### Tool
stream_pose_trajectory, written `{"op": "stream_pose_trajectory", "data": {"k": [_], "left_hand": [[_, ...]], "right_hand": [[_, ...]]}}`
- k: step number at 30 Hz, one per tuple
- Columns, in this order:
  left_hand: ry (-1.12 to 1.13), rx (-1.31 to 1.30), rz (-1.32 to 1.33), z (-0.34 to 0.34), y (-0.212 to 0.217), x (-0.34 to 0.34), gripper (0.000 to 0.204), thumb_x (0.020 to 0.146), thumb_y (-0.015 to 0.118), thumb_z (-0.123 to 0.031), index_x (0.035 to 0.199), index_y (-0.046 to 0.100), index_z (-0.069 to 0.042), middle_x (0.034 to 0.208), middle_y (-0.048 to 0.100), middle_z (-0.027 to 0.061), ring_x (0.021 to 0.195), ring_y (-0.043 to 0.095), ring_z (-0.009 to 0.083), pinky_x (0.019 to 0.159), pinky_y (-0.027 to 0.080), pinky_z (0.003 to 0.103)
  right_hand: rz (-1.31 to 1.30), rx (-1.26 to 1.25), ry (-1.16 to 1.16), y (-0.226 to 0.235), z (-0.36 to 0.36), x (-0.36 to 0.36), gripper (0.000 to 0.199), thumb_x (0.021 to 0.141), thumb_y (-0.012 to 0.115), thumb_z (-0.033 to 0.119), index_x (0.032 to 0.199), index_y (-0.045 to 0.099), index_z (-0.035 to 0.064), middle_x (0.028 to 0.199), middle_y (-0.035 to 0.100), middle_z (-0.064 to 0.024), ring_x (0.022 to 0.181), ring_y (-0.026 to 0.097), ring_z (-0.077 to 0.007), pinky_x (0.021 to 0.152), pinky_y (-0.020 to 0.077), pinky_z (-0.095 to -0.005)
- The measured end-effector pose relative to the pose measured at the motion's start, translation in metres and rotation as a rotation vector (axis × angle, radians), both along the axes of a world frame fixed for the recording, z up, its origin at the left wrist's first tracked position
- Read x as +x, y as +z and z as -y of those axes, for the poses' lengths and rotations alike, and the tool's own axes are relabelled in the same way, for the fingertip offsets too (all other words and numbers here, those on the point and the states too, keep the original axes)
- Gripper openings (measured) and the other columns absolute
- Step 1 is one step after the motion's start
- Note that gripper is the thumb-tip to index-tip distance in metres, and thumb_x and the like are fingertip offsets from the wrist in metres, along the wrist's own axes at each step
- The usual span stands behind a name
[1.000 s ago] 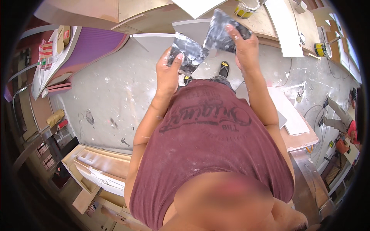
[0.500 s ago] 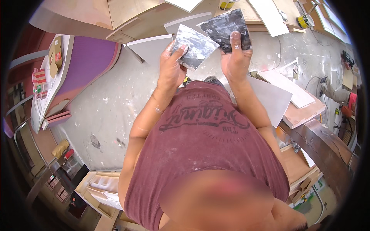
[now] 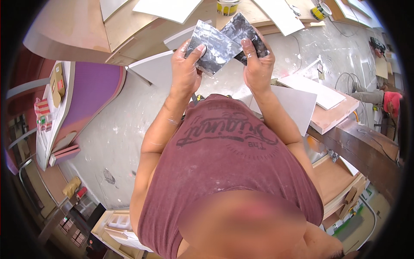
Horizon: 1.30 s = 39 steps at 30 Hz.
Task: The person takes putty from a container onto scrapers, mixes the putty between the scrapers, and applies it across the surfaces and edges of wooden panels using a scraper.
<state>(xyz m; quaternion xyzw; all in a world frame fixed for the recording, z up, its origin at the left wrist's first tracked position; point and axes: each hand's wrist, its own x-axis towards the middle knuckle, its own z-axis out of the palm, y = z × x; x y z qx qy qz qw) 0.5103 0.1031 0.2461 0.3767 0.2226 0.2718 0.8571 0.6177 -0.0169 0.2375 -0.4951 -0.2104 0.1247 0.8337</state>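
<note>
My left hand [image 3: 186, 67] is closed on a square putty spreader [image 3: 215, 48], a thin dark plate smeared with white paste, its thumb pressed on the face. Closed round a second, darker putty spreader [image 3: 251, 31], also streaked white, is my right hand [image 3: 260, 69], with its thumb on the lower part. Both plates are raised before me and tilted. The left plate's right corner overlaps the near edge of the right plate. Most of my fingers are hidden behind the plates. White smears mark both thumbs.
A yellow-labelled bucket [image 3: 227, 8] and white boards [image 3: 282, 19] are on the wooden bench beyond my hands. Another bucket [image 3: 321, 11] lies farther right. Boards [image 3: 321, 93] are stacked at right near a brown beam [image 3: 360, 140]. A purple curved panel [image 3: 92, 93] stands left. Another person [image 3: 390, 101] is far right.
The two putty spreaders have come together and now overlap; before, they were close but angled differently. The left plate has turned. The view has shifted, bringing more of the bench and bucket into sight.
</note>
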Motion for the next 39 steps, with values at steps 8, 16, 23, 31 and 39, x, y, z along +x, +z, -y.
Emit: {"op": "stream_pose_trajectory", "data": {"k": [8,16,23,31,39], "left_hand": [[-0.065,0.142,-0.011,0.026,0.001,0.022,0.031,0.087,0.062,0.000,0.117,0.058,0.007,0.100,0.066,0.0085,0.085,0.063,0.0120,0.077,0.052,0.027],[-0.294,0.535,-0.101,0.035,0.008,0.036,0.034,0.087,0.062,-0.009,0.116,0.059,0.007,0.101,0.066,0.0098,0.092,0.062,0.0146,0.086,0.049,0.029],[-0.276,0.409,-0.044,0.056,-0.005,0.053,0.035,0.088,0.060,-0.004,0.119,0.052,0.010,0.105,0.063,0.0119,0.094,0.063,0.0172,0.085,0.051,0.031],[-0.355,0.269,0.014,0.075,0.000,0.067,0.035,0.091,0.059,-0.007,0.123,0.050,0.002,0.105,0.063,0.0086,0.095,0.064,0.0175,0.086,0.053,0.033],[-0.587,0.042,-0.035,0.132,-0.018,0.090,0.027,0.091,0.058,-0.006,0.116,0.052,0.002,0.104,0.063,0.0076,0.091,0.063,0.0159,0.082,0.052,0.031]], "right_hand": [[0.115,-0.240,0.154,0.019,0.047,0.020,0.032,0.094,0.060,0.011,0.123,0.058,-0.0036,0.105,0.067,-0.0062,0.091,0.059,-0.0081,0.082,0.0471,-0.0212],[0.291,-0.510,0.343,0.028,0.098,0.043,0.033,0.096,0.057,0.012,0.127,0.058,0.0006,0.114,0.066,-0.0083,0.100,0.059,-0.0106,0.090,0.0478,-0.0249],[0.398,-0.718,0.262,0.018,0.135,0.049,0.036,0.092,0.058,0.014,0.127,0.057,0.0093,0.097,0.067,-0.0207,0.075,0.067,-0.0284,0.077,0.0510,-0.0365],[-0.051,-0.224,-0.097,0.006,0.183,0.078,0.030,0.088,0.068,0.017,0.116,0.057,0.0097,0.094,0.066,-0.0091,0.070,0.065,-0.0154,0.058,0.0533,-0.0286],[-0.498,0.251,0.305,-0.026,0.173,0.055,0.036,0.091,0.067,0.018,0.121,0.050,0.0094,0.107,0.060,-0.0021,0.099,0.058,-0.0086,0.080,0.0513,-0.0259]]}}
